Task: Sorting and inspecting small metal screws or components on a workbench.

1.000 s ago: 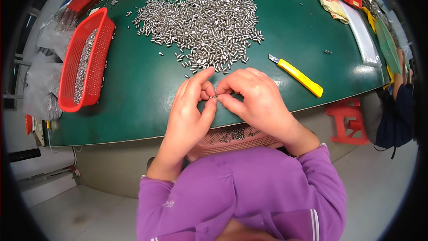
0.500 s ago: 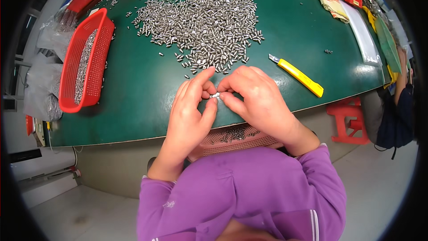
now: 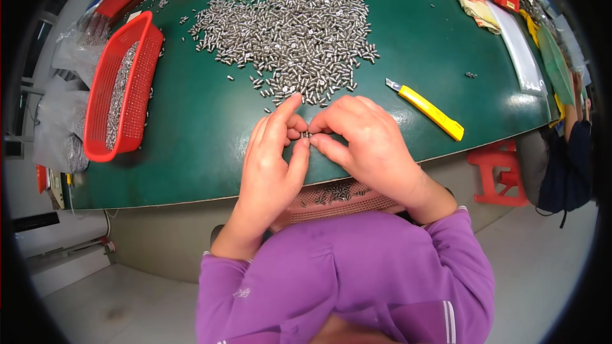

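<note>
Between my two hands, over the near part of the green table, a small shiny metal piece (image 3: 306, 134) is pinched at the fingertips. My left hand (image 3: 271, 153) grips its left side with thumb and fingers, the index finger sticking up and away. From the right, my right hand (image 3: 357, 134) has thumb and forefinger closed on the same piece. Fingertips cover much of it. Just beyond the hands spreads a large pile of small silver metal parts (image 3: 293, 32). A yellow utility knife (image 3: 430, 112) with its blade out lies to the right of my right hand.
A red perforated basket (image 3: 143, 76) of metal parts stands at the left. Below the edge of the green table (image 3: 191, 165), a pink basket (image 3: 306, 215) of parts sits by my lap. A red stool (image 3: 500, 175) and another person's arm (image 3: 577, 95) are at the right.
The metal piece has turned between my fingertips and now shows a darker side. Both hands have barely shifted; the pile and knife stay in place.
</note>
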A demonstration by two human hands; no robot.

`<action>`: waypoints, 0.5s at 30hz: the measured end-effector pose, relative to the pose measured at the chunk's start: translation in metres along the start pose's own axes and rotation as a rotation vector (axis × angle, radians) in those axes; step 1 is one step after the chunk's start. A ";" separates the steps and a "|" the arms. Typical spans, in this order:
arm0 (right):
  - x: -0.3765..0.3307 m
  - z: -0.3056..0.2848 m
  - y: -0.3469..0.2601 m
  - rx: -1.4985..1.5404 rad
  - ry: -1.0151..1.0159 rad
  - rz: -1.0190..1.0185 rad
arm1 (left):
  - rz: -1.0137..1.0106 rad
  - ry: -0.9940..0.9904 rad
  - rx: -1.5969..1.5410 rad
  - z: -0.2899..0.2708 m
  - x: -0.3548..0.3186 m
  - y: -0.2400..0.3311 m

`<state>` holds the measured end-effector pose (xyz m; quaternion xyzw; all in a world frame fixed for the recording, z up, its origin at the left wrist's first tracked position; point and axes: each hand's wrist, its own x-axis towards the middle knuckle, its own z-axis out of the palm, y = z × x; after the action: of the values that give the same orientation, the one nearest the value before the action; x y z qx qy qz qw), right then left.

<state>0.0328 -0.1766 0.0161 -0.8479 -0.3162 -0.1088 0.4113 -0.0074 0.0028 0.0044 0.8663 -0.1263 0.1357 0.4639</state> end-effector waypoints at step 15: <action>-0.001 -0.004 -0.004 -0.027 -0.017 0.033 | -0.016 0.004 0.015 -0.001 0.000 0.003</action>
<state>0.0298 -0.1783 0.0203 -0.8593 -0.3041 -0.0992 0.3990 -0.0085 0.0019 0.0071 0.8705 -0.1176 0.1345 0.4587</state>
